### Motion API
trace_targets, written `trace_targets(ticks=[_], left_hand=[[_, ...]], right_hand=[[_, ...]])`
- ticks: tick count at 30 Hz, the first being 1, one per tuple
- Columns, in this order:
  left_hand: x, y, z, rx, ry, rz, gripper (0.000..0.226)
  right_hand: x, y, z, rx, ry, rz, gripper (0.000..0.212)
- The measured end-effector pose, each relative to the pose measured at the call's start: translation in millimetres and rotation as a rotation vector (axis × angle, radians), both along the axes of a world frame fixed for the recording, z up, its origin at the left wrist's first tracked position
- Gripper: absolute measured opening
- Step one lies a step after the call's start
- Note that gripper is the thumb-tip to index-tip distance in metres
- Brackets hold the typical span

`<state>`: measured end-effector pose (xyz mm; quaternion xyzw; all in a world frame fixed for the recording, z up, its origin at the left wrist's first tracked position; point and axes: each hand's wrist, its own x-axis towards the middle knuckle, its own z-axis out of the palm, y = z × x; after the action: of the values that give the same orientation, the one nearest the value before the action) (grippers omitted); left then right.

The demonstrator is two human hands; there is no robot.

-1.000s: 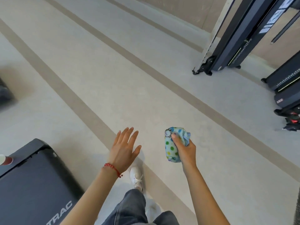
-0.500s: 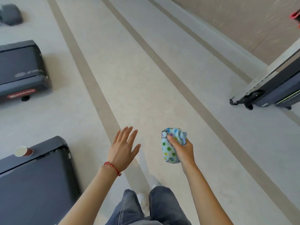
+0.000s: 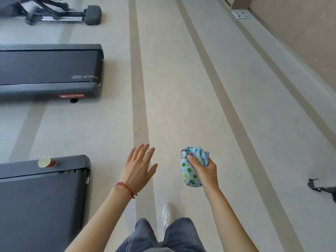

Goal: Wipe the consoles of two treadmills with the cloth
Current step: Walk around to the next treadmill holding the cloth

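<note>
- Right hand [image 3: 206, 170]: fingers clamped around the bunched cloth [image 3: 190, 167], held above the floor [image 3: 181, 88] at 5 o'clock of frame centre.
- Left hand [image 3: 139, 169]: fingers spread, empty, at 9 o'clock of the cloth.
- Near treadmill [image 3: 41, 206]: 8 o'clock; a paper cup [image 3: 46, 162] rests on its edge.
- Far treadmill [image 3: 49, 70]: 10 o'clock.

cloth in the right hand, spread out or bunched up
Bunched up. The cloth is a tight wad, and the right hand is closed around it, its thumb pressed across the front. No edge hangs loose.

Open floor [image 3: 181, 88] ahead; treadmills [image 3: 49, 70] leftward.
</note>
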<state>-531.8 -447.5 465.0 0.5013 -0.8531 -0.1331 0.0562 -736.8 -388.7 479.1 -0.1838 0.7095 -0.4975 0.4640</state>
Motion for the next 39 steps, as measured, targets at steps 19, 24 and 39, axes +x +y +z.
trace_targets(ticks=[19,24,39], left_hand=[[23.4,-320.2,-8.2,-0.042,-0.024,0.234,0.067],[46.0,-402.9,-1.6,-0.053,-0.032,0.274,0.066],[94.2,-583.1,-4.8,0.005,-0.003,0.715,0.071]], right_hand=[[20.4,-370.2,-2.9,-0.059,0.023,0.255,0.012],[42.2,-464.3,4.5,-0.075,0.018,0.304,0.014],[112.7,-737.4,6.3,-0.090,0.036,0.696,0.013]])
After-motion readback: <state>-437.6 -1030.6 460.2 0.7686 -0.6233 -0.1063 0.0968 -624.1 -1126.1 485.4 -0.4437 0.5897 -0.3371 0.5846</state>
